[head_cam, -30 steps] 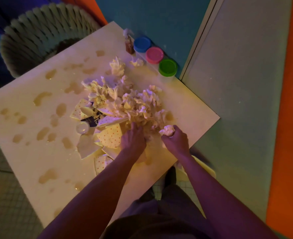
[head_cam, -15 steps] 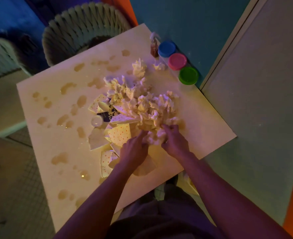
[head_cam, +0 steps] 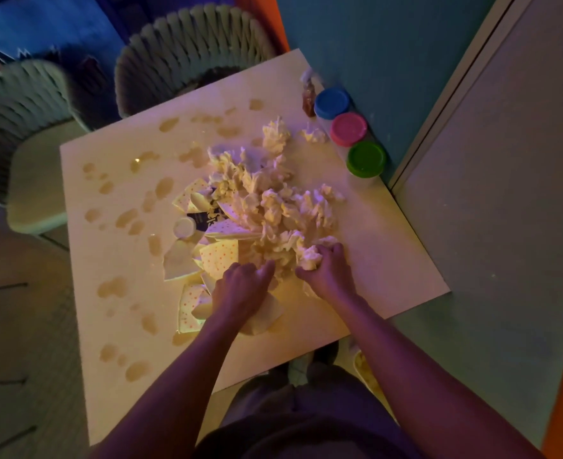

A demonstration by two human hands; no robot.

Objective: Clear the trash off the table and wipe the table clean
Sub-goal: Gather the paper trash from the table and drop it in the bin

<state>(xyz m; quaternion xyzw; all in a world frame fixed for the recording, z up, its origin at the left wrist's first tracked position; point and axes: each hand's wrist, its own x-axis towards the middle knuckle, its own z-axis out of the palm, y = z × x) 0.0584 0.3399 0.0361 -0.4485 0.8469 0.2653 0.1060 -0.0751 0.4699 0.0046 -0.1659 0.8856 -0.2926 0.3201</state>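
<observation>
Trash (head_cam: 266, 207) sits heaped in the middle of the table (head_cam: 389, 253): a soft, lumpy mound of crumpled tissue, and against its left side flat, stiff pieces of dotted paper plate (head_cam: 218, 256), some folded, some torn into wedges. I see a small round white lid (head_cam: 184, 226) and a dark printed scrap beside them. The tabletop is pale and smooth, blotched all over its left half with shiny brown spill patches (head_cam: 126, 217).

My right hand (head_cam: 326, 271) has its fingers curled round a tissue wad (head_cam: 310, 256) at the near edge of the heap. My left hand (head_cam: 240, 289) lies on the plate pieces, fingers bent loosely and reaching into the tissue; I cannot tell whether it grips anything.

Along the far right edge stand three tubs, lidded blue (head_cam: 332, 103), pink (head_cam: 349, 129) and green (head_cam: 366, 159), with a small brownish bottle (head_cam: 308, 94) beyond them and a stray tissue nearby. Two ribbed woven chairs (head_cam: 190, 44) crowd the far side.

The left hand covers part of a plate piece, and the dim coloured light blurs the bottle's detail.
</observation>
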